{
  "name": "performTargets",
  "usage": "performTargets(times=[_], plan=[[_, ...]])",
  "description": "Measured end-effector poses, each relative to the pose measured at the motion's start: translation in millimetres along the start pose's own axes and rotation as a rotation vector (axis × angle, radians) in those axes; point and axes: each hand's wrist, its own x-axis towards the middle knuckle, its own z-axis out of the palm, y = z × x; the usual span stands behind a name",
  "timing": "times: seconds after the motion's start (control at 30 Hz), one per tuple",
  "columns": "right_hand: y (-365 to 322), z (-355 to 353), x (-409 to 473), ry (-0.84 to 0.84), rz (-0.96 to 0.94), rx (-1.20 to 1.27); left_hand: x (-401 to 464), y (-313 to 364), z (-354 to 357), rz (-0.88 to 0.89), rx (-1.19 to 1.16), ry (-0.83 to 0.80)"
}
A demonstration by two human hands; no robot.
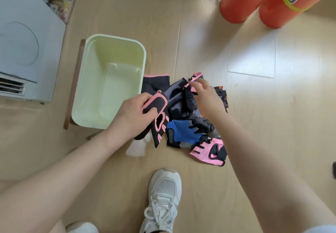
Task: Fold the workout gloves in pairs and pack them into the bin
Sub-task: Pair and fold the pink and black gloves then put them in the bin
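A pile of workout gloves [183, 109] lies on the wooden floor to the right of a pale green bin [91, 79] that holds nothing. My left hand [134, 112] grips a black glove with pink trim [160, 118] at the pile's left edge. My right hand [207, 96] pinches a pink-edged black glove [192, 83] at the top of the pile. A blue glove [181, 132] and a pink mesh glove [209, 150] lie at the near side. Another black and pink piece [154, 83] rests against the bin.
A white appliance [23, 50] stands at the left. Two orange rolled mats [254, 1] lean at the back right. My white shoe [161, 200] is planted just in front of the pile. A brown wooden board [72, 90] runs along the bin's left side.
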Motion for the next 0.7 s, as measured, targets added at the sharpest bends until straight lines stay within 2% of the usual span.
performTargets(times=[0.07, 0.17, 0.23, 0.3, 0.37, 0.43, 0.57, 0.7], plan=[[-9.2, 0.5, 13.5, -0.096, -0.086, -0.172, -0.2, -2.3, -0.6, 0.005, -0.007, 0.002], [-14.6, 4.4, 23.6, -0.072, -0.168, -0.388, -1.6, -5.6, -2.1, 0.017, 0.010, 0.007], [-9.9, 6.1, 23.5, -0.009, -0.161, -0.416, -2.4, -7.5, -4.2, 0.019, 0.011, 0.003], [-3.1, 5.4, 14.1, 0.098, -0.117, -0.337, -3.2, -8.8, -5.7, 0.014, -0.008, 0.000], [1.9, -0.7, -1.4, 0.226, -0.014, -0.191, -4.0, -8.1, -6.0, 0.010, -0.051, 0.006], [5.6, -11.3, -19.4, 0.285, 0.146, 0.028, -5.8, -5.6, -5.4, -0.001, -0.107, 0.001], [-0.7, -39.1, -62.4, 0.333, 0.420, 0.811, -12.6, 1.1, -4.2, -0.036, -0.275, -0.030], [-21.0, -57.8, -104.5, 0.390, 0.517, 1.382, -23.1, 10.0, -2.4, -0.123, -0.374, -0.087]])
